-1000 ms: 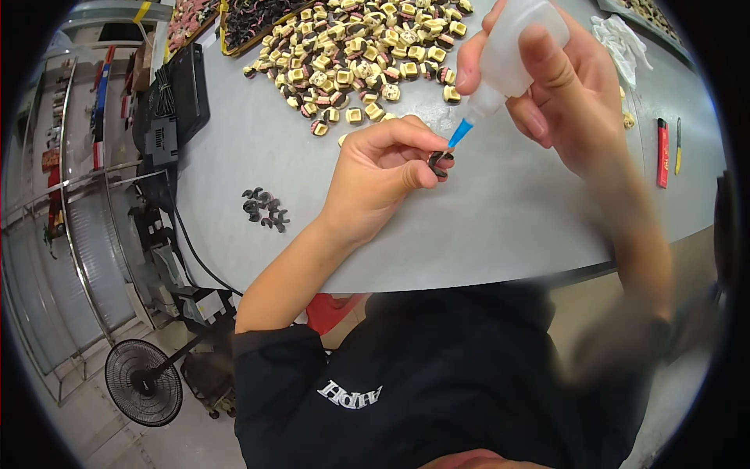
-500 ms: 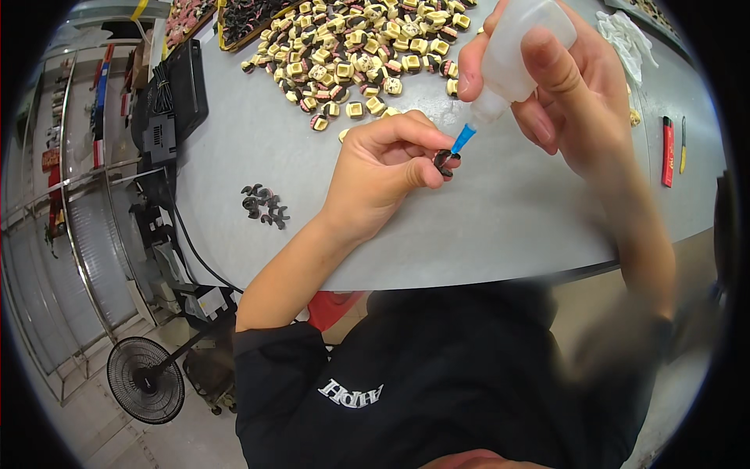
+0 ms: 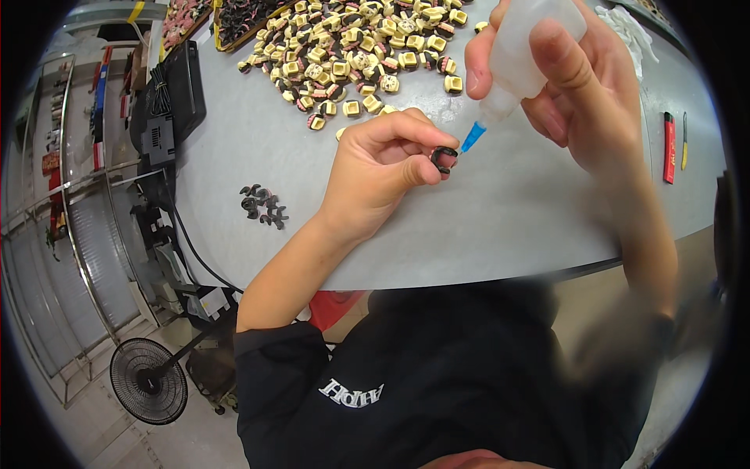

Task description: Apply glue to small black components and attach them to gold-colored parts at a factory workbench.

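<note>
My left hand (image 3: 379,168) pinches a small black ring-shaped part (image 3: 444,159) between thumb and fingers, just above the grey table (image 3: 500,219). My right hand (image 3: 582,102) grips a translucent white squeeze bottle (image 3: 525,47), tilted down to the left. Its blue nozzle tip (image 3: 472,138) touches the black part. A heap of several small cream and black square parts (image 3: 359,47) lies on the table beyond my left hand.
A small cluster of black parts (image 3: 262,205) lies left of my left forearm. A black device with cables (image 3: 168,98) stands at the table's left edge. A red marker (image 3: 669,147) and white cloth (image 3: 629,27) lie at right. A floor fan (image 3: 148,381) stands below left.
Both hands have stayed together at the black part, the nozzle still on it. The view has shifted slightly, so the hands sit a little higher and to the right.
</note>
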A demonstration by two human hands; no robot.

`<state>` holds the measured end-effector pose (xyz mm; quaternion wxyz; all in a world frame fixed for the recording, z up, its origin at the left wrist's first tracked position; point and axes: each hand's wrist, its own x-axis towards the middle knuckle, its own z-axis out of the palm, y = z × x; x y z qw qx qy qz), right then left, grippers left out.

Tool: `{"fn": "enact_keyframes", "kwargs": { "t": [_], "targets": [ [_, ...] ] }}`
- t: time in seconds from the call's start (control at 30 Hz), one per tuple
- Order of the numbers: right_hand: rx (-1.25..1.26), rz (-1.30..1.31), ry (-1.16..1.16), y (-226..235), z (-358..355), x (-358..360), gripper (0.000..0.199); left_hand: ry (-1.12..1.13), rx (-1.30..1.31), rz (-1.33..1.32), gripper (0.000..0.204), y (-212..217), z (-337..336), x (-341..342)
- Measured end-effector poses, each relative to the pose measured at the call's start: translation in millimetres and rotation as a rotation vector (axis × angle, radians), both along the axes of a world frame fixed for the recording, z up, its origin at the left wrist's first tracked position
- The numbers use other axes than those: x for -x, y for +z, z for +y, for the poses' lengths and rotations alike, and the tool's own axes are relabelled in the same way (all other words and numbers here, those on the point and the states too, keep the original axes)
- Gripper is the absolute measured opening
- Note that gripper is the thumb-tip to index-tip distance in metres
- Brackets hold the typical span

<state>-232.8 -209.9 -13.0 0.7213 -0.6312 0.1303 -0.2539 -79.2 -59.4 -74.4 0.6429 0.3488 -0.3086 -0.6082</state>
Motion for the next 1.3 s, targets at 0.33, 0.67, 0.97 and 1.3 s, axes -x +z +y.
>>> {"fn": "enact_keyframes", "kwargs": {
  "t": [0.33,0.67,0.97,1.3],
  "targets": [
    [0.023,0.035,-0.062,5.3,2.0,-0.9,0.031,-0.001,-0.035,-0.028,0.026,1.2,0.1,-1.0],
    [0.075,0.034,-0.049,4.7,0.1,-0.1,0.026,-0.010,-0.030,-0.035,0.026,2.5,0.0,-0.2],
    [0.043,0.046,-0.083,6.5,5.5,-3.0,0.025,-0.009,-0.038,-0.036,0.025,4.0,0.8,0.6],
    [0.124,0.002,-0.088,4.3,3.2,-1.5,0.025,-0.014,-0.038,-0.068,0.027,3.3,0.8,-0.9]
  ]
}}
